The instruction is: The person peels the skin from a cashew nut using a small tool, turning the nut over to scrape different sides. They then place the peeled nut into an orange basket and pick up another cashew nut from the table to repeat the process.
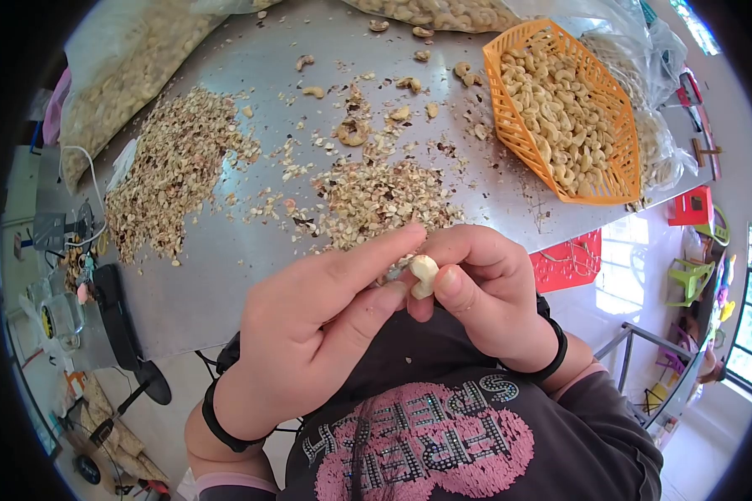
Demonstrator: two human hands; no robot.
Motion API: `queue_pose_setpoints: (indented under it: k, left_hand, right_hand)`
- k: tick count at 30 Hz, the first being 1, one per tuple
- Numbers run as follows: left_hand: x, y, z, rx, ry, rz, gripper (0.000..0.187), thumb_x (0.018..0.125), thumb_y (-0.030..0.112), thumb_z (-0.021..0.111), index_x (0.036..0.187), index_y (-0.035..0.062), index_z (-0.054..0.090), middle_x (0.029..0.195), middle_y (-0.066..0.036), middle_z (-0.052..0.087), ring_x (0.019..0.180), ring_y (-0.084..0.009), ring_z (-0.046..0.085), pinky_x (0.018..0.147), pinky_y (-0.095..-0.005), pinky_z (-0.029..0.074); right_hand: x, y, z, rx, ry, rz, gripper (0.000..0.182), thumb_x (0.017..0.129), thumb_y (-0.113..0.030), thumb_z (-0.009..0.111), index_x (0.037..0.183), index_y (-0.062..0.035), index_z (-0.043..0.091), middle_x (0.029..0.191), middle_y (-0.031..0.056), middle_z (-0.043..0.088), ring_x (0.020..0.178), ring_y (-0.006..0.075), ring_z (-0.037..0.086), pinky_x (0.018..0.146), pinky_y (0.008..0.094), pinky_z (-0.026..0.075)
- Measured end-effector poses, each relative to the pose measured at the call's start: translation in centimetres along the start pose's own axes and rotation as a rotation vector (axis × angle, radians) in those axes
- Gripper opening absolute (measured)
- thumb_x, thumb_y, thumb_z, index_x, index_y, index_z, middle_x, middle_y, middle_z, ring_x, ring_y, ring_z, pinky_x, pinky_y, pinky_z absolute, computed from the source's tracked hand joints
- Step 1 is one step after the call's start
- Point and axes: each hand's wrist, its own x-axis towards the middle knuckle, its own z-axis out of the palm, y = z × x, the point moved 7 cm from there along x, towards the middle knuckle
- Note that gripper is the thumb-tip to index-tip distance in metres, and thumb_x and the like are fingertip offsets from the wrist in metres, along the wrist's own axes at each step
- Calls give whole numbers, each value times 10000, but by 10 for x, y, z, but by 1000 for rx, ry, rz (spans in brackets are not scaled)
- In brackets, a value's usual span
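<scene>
Both hands meet near the table's front edge. My right hand (485,292) pinches a pale, peeled-looking cashew (424,275) between thumb and fingers. My left hand (334,309) is closed beside it, its thumb tip close to the nut; something small and flaky shows at its fingertips, too hidden to name. Just beyond the hands lies a heap of nut skins and bits (380,196). A larger heap of flakes (180,167) spreads to the left. An orange basket (503,138) at the right holds many cashews (560,108).
A clear bag of cashews (146,63) stands at the back left, with more bags along the back. Loose cashews (312,92) are scattered on the metal table (259,58). A black stand (117,317) is at the left edge, a red stool (568,260) beyond the right edge.
</scene>
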Motion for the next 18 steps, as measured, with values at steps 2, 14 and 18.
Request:
queue_pose_setpoints:
  k: [2, 14, 18]
  left_hand:
    - [0, -2, 1, -20, 7, -14, 314, 777, 20, 517, 1091, 32, 513, 797, -76, 596, 675, -157, 574, 612, -234, 436]
    - [3, -3, 2, -217, -60, -69, 269, 803, 66, 484, 1055, -14, 527, 768, -80, 585, 544, -67, 502, 473, -164, 386]
    - [-4, -21, 8, -571, -180, -368, 273, 838, 83, 442, 1098, 29, 507, 752, -65, 582, 550, -52, 484, 454, -151, 361]
  right_hand:
    - [0, 1, 1, 1, -5, 15, 131, 841, -111, 479, 864, 14, 510, 743, 54, 547, 641, 69, 501, 583, 193, 424]
    - [1, 1, 0, -22, -26, -57, 112, 834, -93, 487, 854, 16, 503, 736, 54, 538, 639, 74, 494, 571, 192, 417]
    - [1, 1, -2, 44, -40, 4, 130, 840, -120, 482, 860, 6, 508, 755, 45, 537, 639, 72, 500, 566, 192, 417]
